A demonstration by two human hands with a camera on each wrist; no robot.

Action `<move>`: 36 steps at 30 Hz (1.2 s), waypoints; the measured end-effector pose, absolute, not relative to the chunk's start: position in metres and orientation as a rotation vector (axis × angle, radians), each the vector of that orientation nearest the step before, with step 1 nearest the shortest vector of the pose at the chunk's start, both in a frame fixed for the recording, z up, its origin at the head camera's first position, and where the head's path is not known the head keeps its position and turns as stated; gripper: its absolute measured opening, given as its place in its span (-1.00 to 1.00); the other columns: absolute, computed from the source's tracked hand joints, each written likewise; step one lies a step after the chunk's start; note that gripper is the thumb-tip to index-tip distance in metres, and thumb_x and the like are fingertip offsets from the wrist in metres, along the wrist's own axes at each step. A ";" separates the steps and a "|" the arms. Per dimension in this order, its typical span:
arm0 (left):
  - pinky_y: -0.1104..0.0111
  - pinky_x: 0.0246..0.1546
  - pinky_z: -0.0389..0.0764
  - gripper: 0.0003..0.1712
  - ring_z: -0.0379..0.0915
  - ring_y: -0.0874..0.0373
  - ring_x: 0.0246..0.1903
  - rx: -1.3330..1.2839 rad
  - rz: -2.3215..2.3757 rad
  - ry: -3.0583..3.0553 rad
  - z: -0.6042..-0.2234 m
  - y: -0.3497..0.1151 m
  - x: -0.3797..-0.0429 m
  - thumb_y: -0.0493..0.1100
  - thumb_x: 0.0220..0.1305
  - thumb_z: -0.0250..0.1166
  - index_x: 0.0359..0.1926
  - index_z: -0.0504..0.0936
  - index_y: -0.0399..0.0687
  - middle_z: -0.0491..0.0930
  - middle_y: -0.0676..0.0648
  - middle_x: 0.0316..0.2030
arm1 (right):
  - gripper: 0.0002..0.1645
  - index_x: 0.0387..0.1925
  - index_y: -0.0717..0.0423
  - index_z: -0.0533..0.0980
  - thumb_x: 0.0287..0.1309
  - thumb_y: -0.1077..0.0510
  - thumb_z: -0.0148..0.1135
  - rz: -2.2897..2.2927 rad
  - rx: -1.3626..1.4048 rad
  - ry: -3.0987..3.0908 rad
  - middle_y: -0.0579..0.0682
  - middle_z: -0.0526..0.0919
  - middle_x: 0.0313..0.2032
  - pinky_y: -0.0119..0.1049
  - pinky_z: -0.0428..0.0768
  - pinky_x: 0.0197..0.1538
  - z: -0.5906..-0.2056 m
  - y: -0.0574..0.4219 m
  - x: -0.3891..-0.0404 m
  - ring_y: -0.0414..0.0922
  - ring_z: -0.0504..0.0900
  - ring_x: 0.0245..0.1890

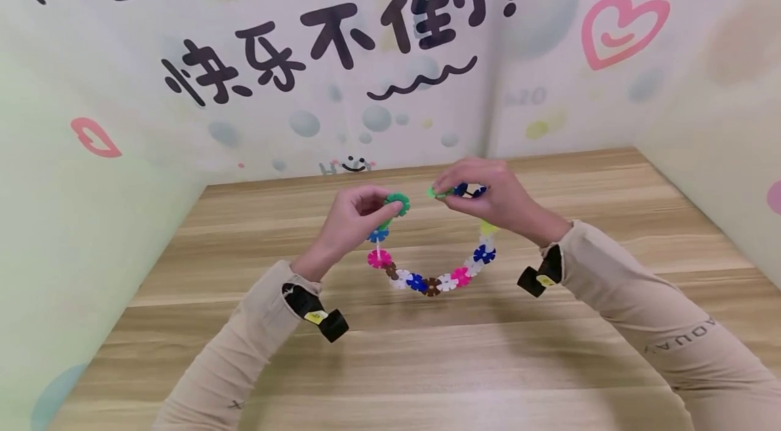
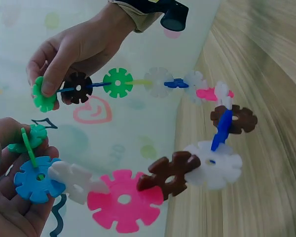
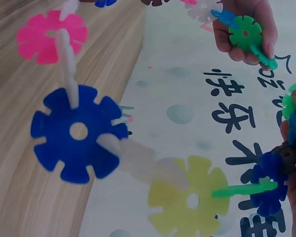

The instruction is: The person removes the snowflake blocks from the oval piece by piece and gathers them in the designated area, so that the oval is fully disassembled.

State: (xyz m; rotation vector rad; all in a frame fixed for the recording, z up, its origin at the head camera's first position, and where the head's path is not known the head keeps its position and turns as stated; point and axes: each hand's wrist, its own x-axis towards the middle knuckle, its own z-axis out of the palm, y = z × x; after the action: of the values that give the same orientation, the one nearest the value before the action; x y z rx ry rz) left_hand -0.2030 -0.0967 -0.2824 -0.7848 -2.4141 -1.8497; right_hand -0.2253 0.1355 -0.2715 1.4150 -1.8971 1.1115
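Note:
A chain of slotted snowflake discs [image 1: 462, 276] in many colours hangs in a U between the two hands. My left hand [image 1: 356, 221] pinches the green disc [image 1: 399, 200] at one end, with a light blue disc [image 2: 32, 190] and a pink disc [image 2: 106, 192] further along. The right hand [image 1: 488, 190] pinches a light green disc [image 2: 43, 96] at the other end; a dark brown disc [image 2: 71, 86] follows it. A gap separates the two end discs. The right wrist view shows a blue disc [image 3: 54, 133] and a yellow disc [image 3: 170, 202] close up.
A wood-grain table [image 1: 427, 363] lies below the chain. Behind it rises a white backdrop [image 1: 274, 126] with black lettering, hearts and bubbles. Each wrist carries a black camera, such as the left wrist camera [image 1: 332, 326], over a beige sleeve [image 1: 244, 343].

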 end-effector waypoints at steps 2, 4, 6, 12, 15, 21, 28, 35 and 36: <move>0.36 -0.33 0.55 -0.77 0.51 0.10 -0.39 -0.796 -1.850 -2.417 -0.283 -0.096 -0.204 -0.22 0.15 0.21 -0.20 0.58 -0.27 0.61 -0.11 -0.34 | -0.73 -0.47 0.24 0.59 -0.30 0.55 0.29 1.118 1.420 -1.899 0.05 0.63 -0.39 -0.47 0.50 -0.20 -0.271 0.135 -0.225 -0.11 0.57 -0.32; 0.35 -0.29 0.55 -0.75 0.52 0.09 -0.36 -0.794 -1.845 -2.417 -0.283 -0.094 -0.204 -0.22 0.15 0.21 -0.15 0.57 -0.25 0.60 -0.11 -0.31 | -0.73 -0.47 0.23 0.59 -0.29 0.55 0.29 1.119 1.418 -1.904 0.06 0.63 -0.38 -0.49 0.51 -0.22 -0.270 0.134 -0.225 -0.13 0.56 -0.32; 0.33 -0.23 0.54 -0.70 0.51 0.09 -0.30 -0.806 -1.826 -2.406 -0.282 -0.092 -0.205 -0.23 0.15 0.21 -0.08 0.54 -0.25 0.59 -0.11 -0.26 | -0.73 -0.47 0.23 0.59 -0.29 0.55 0.29 1.114 1.405 -1.916 0.06 0.62 -0.38 -0.49 0.51 -0.23 -0.269 0.133 -0.224 -0.14 0.56 -0.32; 0.30 0.03 0.38 -0.59 0.37 0.15 -0.01 -0.881 -1.685 -2.330 -0.276 -0.086 -0.205 -0.27 0.13 0.22 0.04 0.46 -0.26 0.49 -0.12 -0.02 | -0.76 -0.45 0.20 0.59 -0.25 0.50 0.32 1.086 1.368 -1.981 0.00 0.63 -0.38 -0.45 0.50 -0.22 -0.266 0.132 -0.224 -0.17 0.55 -0.31; 0.28 0.07 0.33 -0.59 0.31 0.15 0.05 -0.902 -1.647 -2.279 -0.274 -0.083 -0.205 -0.29 0.11 0.23 0.02 0.46 -0.28 0.46 -0.14 0.01 | -0.77 -0.45 0.20 0.59 -0.24 0.49 0.32 1.082 1.363 -1.992 -0.01 0.63 -0.38 -0.45 0.50 -0.22 -0.266 0.131 -0.225 -0.17 0.55 -0.31; 0.29 0.03 0.37 -0.66 0.35 0.15 0.01 -0.965 -1.633 -2.169 -0.273 -0.077 -0.203 -0.35 0.08 0.24 -0.07 0.50 -0.34 0.50 -0.18 -0.04 | -0.78 -0.46 0.22 0.59 -0.25 0.49 0.33 1.092 1.365 -1.983 0.02 0.63 -0.39 -0.46 0.50 -0.26 -0.266 0.129 -0.226 -0.16 0.55 -0.32; 0.30 -0.13 0.46 -0.76 0.39 0.19 -0.10 -1.020 -1.571 -2.105 -0.274 -0.070 -0.202 -0.35 0.04 0.28 -0.19 0.58 -0.29 0.54 -0.11 -0.16 | -0.78 -0.46 0.22 0.58 -0.25 0.48 0.33 1.096 1.360 -1.999 0.01 0.63 -0.37 -0.44 0.50 -0.32 -0.265 0.128 -0.226 -0.17 0.55 -0.34; 0.10 -0.23 0.49 -0.86 0.42 0.15 -0.21 -1.027 -1.561 -2.079 -0.278 -0.067 -0.202 -0.34 0.02 0.30 -0.32 0.63 -0.27 0.56 -0.12 -0.27 | -0.78 -0.47 0.21 0.58 -0.25 0.48 0.33 1.096 1.377 -1.987 0.02 0.63 -0.38 -0.43 0.51 -0.30 -0.264 0.126 -0.226 -0.17 0.56 -0.33; 0.10 -0.24 0.49 -0.88 0.43 0.14 -0.22 -1.024 -1.563 -2.078 -0.278 -0.067 -0.202 -0.35 0.02 0.30 -0.34 0.63 -0.28 0.56 -0.13 -0.28 | -0.78 -0.47 0.21 0.58 -0.25 0.48 0.33 1.096 1.382 -1.985 0.03 0.63 -0.38 -0.43 0.52 -0.31 -0.264 0.125 -0.226 -0.17 0.56 -0.33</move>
State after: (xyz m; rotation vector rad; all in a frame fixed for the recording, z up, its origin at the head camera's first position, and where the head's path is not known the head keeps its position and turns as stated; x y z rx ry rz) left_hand -0.2021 -0.0670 -0.2783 -1.0244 -2.0783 -1.5631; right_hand -0.2259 0.1255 -0.2641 1.3819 -1.9845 1.0956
